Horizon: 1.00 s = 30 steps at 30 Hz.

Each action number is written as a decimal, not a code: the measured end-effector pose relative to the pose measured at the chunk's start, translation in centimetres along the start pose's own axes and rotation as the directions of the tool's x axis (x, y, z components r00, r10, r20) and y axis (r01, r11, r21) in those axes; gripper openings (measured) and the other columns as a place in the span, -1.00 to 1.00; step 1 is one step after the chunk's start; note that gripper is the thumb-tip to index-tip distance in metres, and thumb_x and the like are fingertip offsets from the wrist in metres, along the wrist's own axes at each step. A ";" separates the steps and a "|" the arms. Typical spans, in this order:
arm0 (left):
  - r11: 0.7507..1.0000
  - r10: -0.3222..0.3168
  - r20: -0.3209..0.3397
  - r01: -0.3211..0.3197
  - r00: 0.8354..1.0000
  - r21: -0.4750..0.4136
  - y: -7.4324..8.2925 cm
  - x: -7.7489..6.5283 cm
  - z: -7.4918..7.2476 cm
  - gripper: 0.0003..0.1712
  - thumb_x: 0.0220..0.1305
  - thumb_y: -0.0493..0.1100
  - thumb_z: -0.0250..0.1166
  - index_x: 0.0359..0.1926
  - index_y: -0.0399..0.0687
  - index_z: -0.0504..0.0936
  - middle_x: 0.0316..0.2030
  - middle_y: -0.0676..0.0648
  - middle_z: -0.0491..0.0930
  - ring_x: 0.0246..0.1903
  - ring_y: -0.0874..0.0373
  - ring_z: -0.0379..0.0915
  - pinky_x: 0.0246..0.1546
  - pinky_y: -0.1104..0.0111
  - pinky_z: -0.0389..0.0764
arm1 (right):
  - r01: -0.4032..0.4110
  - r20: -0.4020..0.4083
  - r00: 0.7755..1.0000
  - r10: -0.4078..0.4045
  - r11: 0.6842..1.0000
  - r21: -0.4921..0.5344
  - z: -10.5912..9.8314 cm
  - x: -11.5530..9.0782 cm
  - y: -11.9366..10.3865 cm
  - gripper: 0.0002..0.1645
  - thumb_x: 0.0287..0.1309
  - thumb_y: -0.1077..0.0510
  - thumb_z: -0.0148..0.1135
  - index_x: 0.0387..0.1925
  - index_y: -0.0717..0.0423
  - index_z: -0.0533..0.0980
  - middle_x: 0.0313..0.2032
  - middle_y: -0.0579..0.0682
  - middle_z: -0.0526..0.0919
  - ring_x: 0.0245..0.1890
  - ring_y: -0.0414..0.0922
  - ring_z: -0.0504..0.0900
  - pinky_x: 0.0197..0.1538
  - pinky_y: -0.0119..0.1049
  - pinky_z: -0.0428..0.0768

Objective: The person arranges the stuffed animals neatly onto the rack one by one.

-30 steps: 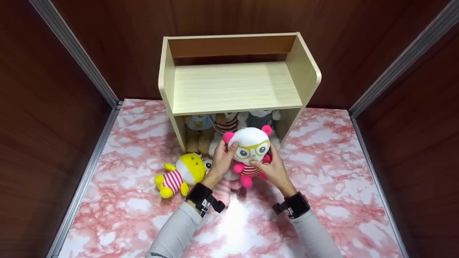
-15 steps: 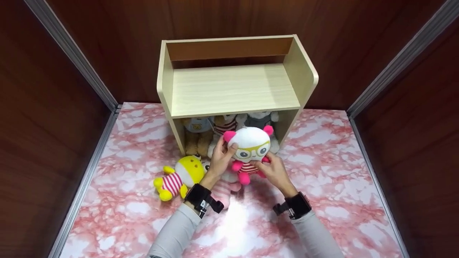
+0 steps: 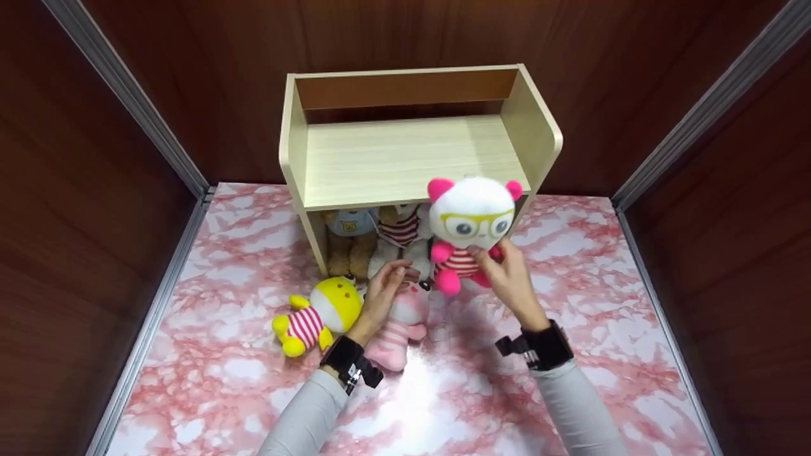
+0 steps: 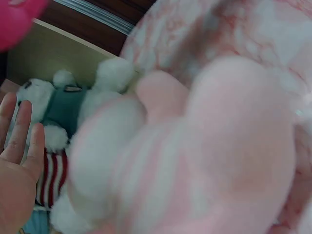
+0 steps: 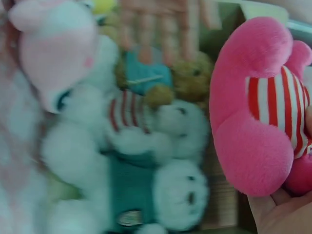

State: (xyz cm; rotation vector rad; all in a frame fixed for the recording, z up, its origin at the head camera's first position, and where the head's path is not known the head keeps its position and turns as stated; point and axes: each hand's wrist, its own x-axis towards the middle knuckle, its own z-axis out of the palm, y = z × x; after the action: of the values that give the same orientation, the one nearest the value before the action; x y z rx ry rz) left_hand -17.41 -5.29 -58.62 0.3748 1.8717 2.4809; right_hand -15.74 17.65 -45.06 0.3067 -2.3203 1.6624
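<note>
My right hand (image 3: 514, 282) grips a pink-and-white panda plush toy (image 3: 472, 212) with yellow glasses by its striped body. The toy is raised upright in front of the shelf unit's right side, its head overlapping the upper board's front edge in the head view. In the right wrist view its pink legs (image 5: 253, 161) show close up. My left hand (image 3: 382, 294) is apart from the panda, its fingers (image 4: 22, 126) extended and holding nothing. Close beneath it a pale pink striped plush toy (image 3: 388, 342) lies on the floor. A yellow plush toy (image 3: 342, 303) lies to its left.
A pale wooden shelf unit (image 3: 405, 158) stands against the dark back wall. Its lower compartment holds a brown bear (image 3: 350, 247) in a blue shirt, a red-striped plush toy (image 3: 400, 229) and a white plush toy in a green-grey vest (image 5: 129, 190). Dark panels (image 3: 728, 221) close both sides.
Both hands were on the panda earlier. Now the left hand has let go and drawn back a little, while the right hand has lifted the panda up and to the right.
</note>
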 end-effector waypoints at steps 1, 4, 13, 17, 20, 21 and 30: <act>1.000 -0.007 -0.008 0.007 1.000 0.016 -0.2 -0.1 -0.1 -0.59 0.66 -0.22 -0.03 0.23 -0.53 0.44 0.02 -0.52 0.60 0.08 -0.46 0.52 0.22 -0.26 0.45 | 0.025 -0.003 1.000 -0.025 1.000 0.001 -0.2 0.3 -0.5 -0.71 0.29 0.39 0.31 0.01 0.48 0.55 -0.22 0.34 0.73 -0.34 -0.27 0.67 -0.28 -0.43 0.67; 0.999 -0.014 -0.018 0.015 1.000 0.051 -0.9 -0.4 -0.5 -0.62 0.64 -0.29 -0.03 0.22 -0.56 0.45 0.00 -0.52 0.61 0.04 -0.48 0.53 0.18 -0.23 0.50 | 0.103 -0.028 0.994 -0.104 0.995 -0.015 -0.6 1.5 -1.0 -0.67 0.28 0.43 0.30 0.04 0.51 0.53 -0.16 0.38 0.72 -0.31 -0.34 0.66 -0.25 -0.47 0.66; 0.997 -0.018 -0.023 0.019 1.000 0.070 -1.0 -1.5 -0.6 -0.66 0.57 -0.42 0.01 0.16 -0.70 0.42 -0.02 -0.62 0.57 0.03 -0.61 0.43 0.24 -0.09 0.50 | 0.112 -0.087 0.990 -0.111 0.994 0.004 -1.6 4.2 -0.3 -0.67 0.31 0.33 0.35 0.06 0.39 0.57 -0.15 0.26 0.75 -0.29 -0.30 0.69 -0.22 -0.47 0.65; 0.986 0.002 -0.014 0.000 1.000 0.166 0.1 -2.2 -0.2 -0.69 0.54 -0.42 0.06 0.13 -0.67 0.48 -0.05 -0.57 0.61 0.01 -0.53 0.50 0.17 0.22 0.58 | 0.140 -0.091 0.988 -0.129 0.982 0.128 -1.7 5.0 -0.9 -0.53 0.29 0.34 0.36 0.17 0.39 0.47 -0.06 0.27 0.72 -0.15 -0.16 0.74 -0.10 -0.36 0.70; 0.971 0.020 -0.020 -0.014 1.000 0.240 0.3 -2.5 0.0 -0.71 0.52 -0.41 0.09 0.10 -0.60 0.53 -0.07 -0.51 0.65 -0.02 -0.48 0.54 0.06 0.39 0.57 | 0.170 -0.108 0.982 -0.152 0.968 0.184 -1.6 5.8 -1.5 -0.44 0.26 0.36 0.36 0.24 0.38 0.40 0.04 0.26 0.68 -0.01 -0.08 0.71 0.04 -0.28 0.69; 0.967 0.024 -0.023 -0.018 0.999 0.256 0.3 -2.5 0.1 -0.72 0.52 -0.41 0.10 0.10 -0.58 0.54 -0.07 -0.49 0.66 -0.02 -0.46 0.55 0.05 0.41 0.56 | 0.177 -0.118 0.981 -0.156 0.965 0.192 -1.6 6.1 -1.7 -0.43 0.24 0.37 0.36 0.24 0.38 0.39 0.06 0.25 0.66 0.02 -0.06 0.70 0.07 -0.26 0.68; 0.949 -0.004 -0.032 0.014 0.999 0.316 0.3 -2.5 0.1 -0.72 0.50 -0.39 0.14 0.10 -0.51 0.58 -0.07 -0.40 0.69 0.01 -0.27 0.61 0.07 0.42 0.55 | 0.188 -0.211 0.964 -0.159 0.975 0.121 -1.6 9.2 -3.7 -0.46 0.24 0.32 0.37 0.20 0.39 0.42 0.07 0.19 0.63 0.04 -0.06 0.62 0.15 -0.23 0.60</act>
State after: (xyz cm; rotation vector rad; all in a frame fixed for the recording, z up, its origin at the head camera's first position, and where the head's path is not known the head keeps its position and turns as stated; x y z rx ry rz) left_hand -14.97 -5.65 -58.81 0.3313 2.2821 2.1897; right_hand -23.09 17.88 -38.14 0.3436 -1.9768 1.6878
